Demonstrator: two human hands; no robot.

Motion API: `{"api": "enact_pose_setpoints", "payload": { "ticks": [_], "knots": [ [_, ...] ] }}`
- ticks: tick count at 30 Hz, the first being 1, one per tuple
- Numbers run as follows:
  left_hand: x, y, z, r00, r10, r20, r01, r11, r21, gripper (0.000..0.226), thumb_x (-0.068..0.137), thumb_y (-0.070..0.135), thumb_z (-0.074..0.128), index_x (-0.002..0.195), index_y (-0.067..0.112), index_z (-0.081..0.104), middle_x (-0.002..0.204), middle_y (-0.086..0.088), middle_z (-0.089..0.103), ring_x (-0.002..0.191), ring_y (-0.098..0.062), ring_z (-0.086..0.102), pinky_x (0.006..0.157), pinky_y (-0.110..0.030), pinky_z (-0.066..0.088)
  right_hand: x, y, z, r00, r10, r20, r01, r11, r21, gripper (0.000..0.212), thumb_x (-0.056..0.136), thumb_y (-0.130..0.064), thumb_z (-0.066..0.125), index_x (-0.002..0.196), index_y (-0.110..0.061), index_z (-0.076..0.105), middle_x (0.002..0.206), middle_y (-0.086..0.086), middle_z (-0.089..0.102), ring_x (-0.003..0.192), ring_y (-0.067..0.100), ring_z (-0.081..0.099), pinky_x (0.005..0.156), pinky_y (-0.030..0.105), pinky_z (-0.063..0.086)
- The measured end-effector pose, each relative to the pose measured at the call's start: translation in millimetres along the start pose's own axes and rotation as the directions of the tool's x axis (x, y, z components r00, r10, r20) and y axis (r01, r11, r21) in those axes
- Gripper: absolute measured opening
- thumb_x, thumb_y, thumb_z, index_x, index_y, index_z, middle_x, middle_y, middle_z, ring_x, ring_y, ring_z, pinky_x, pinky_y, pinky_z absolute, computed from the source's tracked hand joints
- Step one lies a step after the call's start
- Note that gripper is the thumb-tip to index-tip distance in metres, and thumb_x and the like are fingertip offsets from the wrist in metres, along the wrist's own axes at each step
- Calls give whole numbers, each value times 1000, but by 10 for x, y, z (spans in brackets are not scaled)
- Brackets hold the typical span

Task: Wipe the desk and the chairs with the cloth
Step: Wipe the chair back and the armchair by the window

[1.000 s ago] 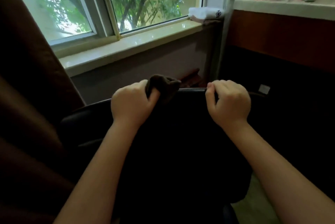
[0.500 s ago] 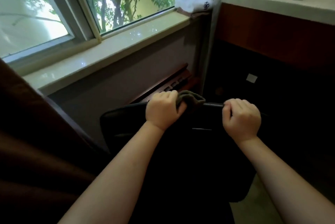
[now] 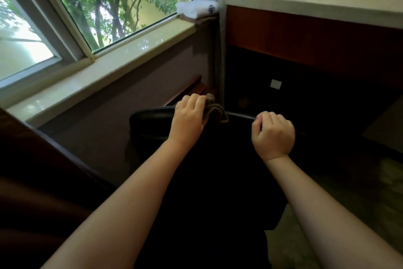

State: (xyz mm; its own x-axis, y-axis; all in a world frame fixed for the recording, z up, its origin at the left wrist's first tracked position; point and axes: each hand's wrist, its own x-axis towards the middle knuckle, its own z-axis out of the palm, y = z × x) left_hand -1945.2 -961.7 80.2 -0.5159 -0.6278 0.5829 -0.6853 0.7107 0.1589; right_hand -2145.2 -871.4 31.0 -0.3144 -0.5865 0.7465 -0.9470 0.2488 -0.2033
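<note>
I see dark grey-brown cloth bunched on top edge of black chair backrest, gripped in my left hand. White-topped desk stands beyond, at right.

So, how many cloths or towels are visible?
2: a grey-brown cloth in the left hand atop the black chair back; a folded white towel at the windowsill's far end. Others may be hidden.
</note>
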Motion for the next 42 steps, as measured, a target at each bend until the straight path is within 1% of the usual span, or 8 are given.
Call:
{"api": "enact_pose_setpoints", "payload": {
  "ticks": [7, 12, 17, 23, 29, 33, 39, 42],
  "knots": [
    [-44, 261, -21, 928, -371, 46, 366, 927, 85, 45, 81, 4, 66, 124, 4, 54, 112, -15, 55, 99, -33, 48, 87, -43, 45, 65, -121, 94, 992, -59, 116, 53, 997, 50, 31, 97, -24, 41, 75, -11, 59, 68, 4, 57, 63, 25, 54, 59, 34, 38],
    [-16, 439, -427, 745, -654, 132, 652, 755, 64, 30, 87, 3, 56, 116, 13, 52, 113, -11, 51, 104, -29, 47, 83, -30, 36, 59, -174, -87, 940, -228, 252, 174, 961, 217, 32, 98, -29, 41, 91, -8, 65, 78, 7, 63, 71, 26, 58, 66, 36, 46],
    [-183, 632, -849, 735, -632, 246, 627, 771, 109, 31, 84, 6, 62, 114, 12, 53, 114, -9, 51, 106, -27, 50, 88, -36, 44, 39, -120, -402, 912, -180, 368, 99, 968, 230, 36, 97, -32, 41, 94, -6, 66, 82, 9, 66, 74, 29, 62, 69, 36, 48],
    [-684, 953, -1092, 657, -699, 282, 728, 686, 2, 27, 85, 24, 69, 93, 11, 47, 103, -7, 47, 85, -21, 50, 71, -28, 36, -232, 201, -908, 901, -51, 430, 3, 994, 112, 27, 98, -27, 50, 99, -4, 65, 87, 13, 67, 79, 33, 63, 70, 39, 48],
    [-1025, 1297, -1375, 615, -745, 259, 786, 607, -119, 26, 84, 23, 68, 86, 11, 46, 84, 0, 49, 75, -19, 47, 59, -29, 34, -559, 665, -1838, 821, 109, 560, -144, 989, 19, 41, 102, -30, 43, 130, -3, 55, 116, 15, 65, 102, 32, 62, 79, 41, 51],
    [-1154, 1625, -1454, 565, -781, 266, 824, 552, -130, 22, 83, 15, 67, 86, 12, 46, 73, 1, 51, 69, -21, 50, 58, -32, 38, -770, 996, -2337, 721, 127, 682, -247, 966, 80, 43, 103, -37, 37, 122, -7, 60, 112, 12, 66, 93, 27, 63, 73, 38, 52],
    [-1269, 2163, -1357, 524, -839, 150, 852, 516, -90, 47, 87, 7, 55, 127, 31, 47, 97, 1, 59, 83, -23, 60, 71, -36, 51, -317, 1016, -2052, 766, -225, 602, 18, 944, 330, 30, 98, -26, 49, 120, -11, 64, 118, 7, 65, 111, 28, 57, 87, 38, 48],
    [-1361, 2359, -1253, 573, -790, 217, 817, 571, -78, 40, 87, 5, 49, 99, 36, 71, 107, 5, 62, 98, -19, 59, 80, -30, 47, -321, 1027, -1957, 668, -478, 570, 269, 870, 414, 24, 95, -22, 52, 100, -9, 71, 100, 6, 70, 99, 28, 61, 81, 40, 51]
  ]
}}
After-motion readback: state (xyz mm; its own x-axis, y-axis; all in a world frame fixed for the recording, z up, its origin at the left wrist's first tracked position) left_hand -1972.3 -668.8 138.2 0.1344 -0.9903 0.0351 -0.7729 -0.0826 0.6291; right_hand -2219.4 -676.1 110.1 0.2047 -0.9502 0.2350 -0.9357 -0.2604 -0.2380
